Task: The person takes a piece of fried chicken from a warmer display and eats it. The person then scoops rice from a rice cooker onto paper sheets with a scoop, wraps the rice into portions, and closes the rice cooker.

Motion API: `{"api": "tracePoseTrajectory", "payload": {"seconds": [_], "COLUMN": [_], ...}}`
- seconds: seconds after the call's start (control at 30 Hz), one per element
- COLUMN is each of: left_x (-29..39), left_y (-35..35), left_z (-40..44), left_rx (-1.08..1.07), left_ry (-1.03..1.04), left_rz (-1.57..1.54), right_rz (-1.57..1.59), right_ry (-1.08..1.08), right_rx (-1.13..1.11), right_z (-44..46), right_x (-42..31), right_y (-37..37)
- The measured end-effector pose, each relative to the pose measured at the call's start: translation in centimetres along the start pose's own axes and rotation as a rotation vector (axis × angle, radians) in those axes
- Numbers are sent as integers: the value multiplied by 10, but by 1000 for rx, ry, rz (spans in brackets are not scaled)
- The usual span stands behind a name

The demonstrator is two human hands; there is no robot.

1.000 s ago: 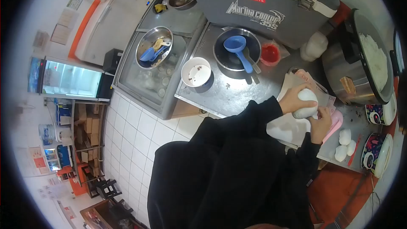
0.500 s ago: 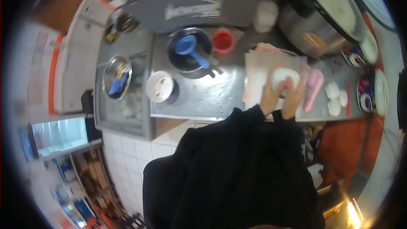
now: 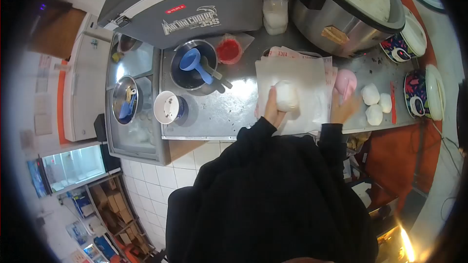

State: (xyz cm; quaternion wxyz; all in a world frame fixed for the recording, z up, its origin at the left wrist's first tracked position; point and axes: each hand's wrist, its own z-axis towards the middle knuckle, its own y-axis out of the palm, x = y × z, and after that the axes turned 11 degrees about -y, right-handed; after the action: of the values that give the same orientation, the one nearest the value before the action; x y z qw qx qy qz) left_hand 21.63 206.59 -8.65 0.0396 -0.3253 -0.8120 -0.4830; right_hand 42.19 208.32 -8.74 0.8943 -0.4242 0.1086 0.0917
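On the left side of the paper-topped stack, my left hand (image 3: 274, 108) is curled round a rounded white rice ball (image 3: 286, 96). Under that hand lies a pile of white wrapping sheets (image 3: 312, 75) with red print on some edges. My right hand (image 3: 344, 111) is over the handle end of a pink rice scoop (image 3: 345, 82). Its fingers are smeared by motion, so whether they grip the handle cannot be told. Several more white rice balls (image 3: 373, 115) rest on the steel counter to the right, beside a thin red stick (image 3: 393, 103).
Behind stand a grey cooler box (image 3: 214, 17) and a large steel rice pot (image 3: 336, 31). To the left are a dark bowl (image 3: 178, 75) with a blue ladle, a red container (image 3: 229, 50) and a white cup (image 3: 168, 108). Two patterned lidded pots (image 3: 414, 90) sit far right.
Both hands were together round the rice ball. Now they have parted: my left keeps the rice ball, and my right has moved right to the pink scoop. The camera view has also shifted.
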Motion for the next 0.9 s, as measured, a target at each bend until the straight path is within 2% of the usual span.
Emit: {"api": "tracePoseTrajectory", "payload": {"seconds": [0.03,0.07,0.1,0.17,0.2,0.27,0.33,0.37,0.4,0.43,0.5,0.53,0.57,0.6,0.67,0.7,0.73,0.8,0.83,0.87,0.9], "left_x": [2,-5,-1,8,6,-1,-7,-9,-12,-16,-20,-20,-17,-19,-24,-25,-28,-39,-46,-46,-51], "left_y": [-3,-32,-33,-33,-39,-52,-50,-48,-50,-51,-39,-35,-35,-36,-28,-24,-18,-31,-35,-22,-20], "left_z": [-2,14,11,0,-3,-4,-14,-18,-20,-22,-26,-28,-30,-33,-38,-41,-44,-42,-42,-45,-47], "left_rx": [-13,-98,-92,68,77,174,218,255,284,311,447,486,468,428,460,502,483,450,398,467,487], "left_ry": [-41,11,17,-3,3,38,92,146,194,242,361,399,391,424,460,478,501,558,563,548,618], "left_rz": [-62,-92,-96,-126,-135,-212,-246,-276,-300,-326,-215,-221,-353,-335,-350,-367,-399,-451,-473,-493,-552], "right_rz": [-138,-276,-271,262,265,372,565,673,853,831,806,802,927,1055,1125,1200,1063,713,526,359,217], "right_ry": [111,223,217,351,343,184,88,34,-152,-211,-318,-330,-386,-446,-443,-320,-391,-424,-416,-405,-379], "right_rx": [-32,-61,-66,-492,-503,-314,-445,-616,-530,-720,-841,-825,-717,-609,-853,-896,-638,-194,-94,-85,-131], "right_z": [-7,-15,-25,-36,-34,-15,7,9,15,14,10,22,34,51,138,184,233,296,321,341,358], "right_x": [17,34,59,105,109,94,64,55,34,27,10,9,8,7,32,54,61,105,132,161,189], "right_y": [-1,2,6,15,9,-12,-26,-17,-12,3,32,30,27,23,-31,-65,-110,-127,-116,-95,-68]}}
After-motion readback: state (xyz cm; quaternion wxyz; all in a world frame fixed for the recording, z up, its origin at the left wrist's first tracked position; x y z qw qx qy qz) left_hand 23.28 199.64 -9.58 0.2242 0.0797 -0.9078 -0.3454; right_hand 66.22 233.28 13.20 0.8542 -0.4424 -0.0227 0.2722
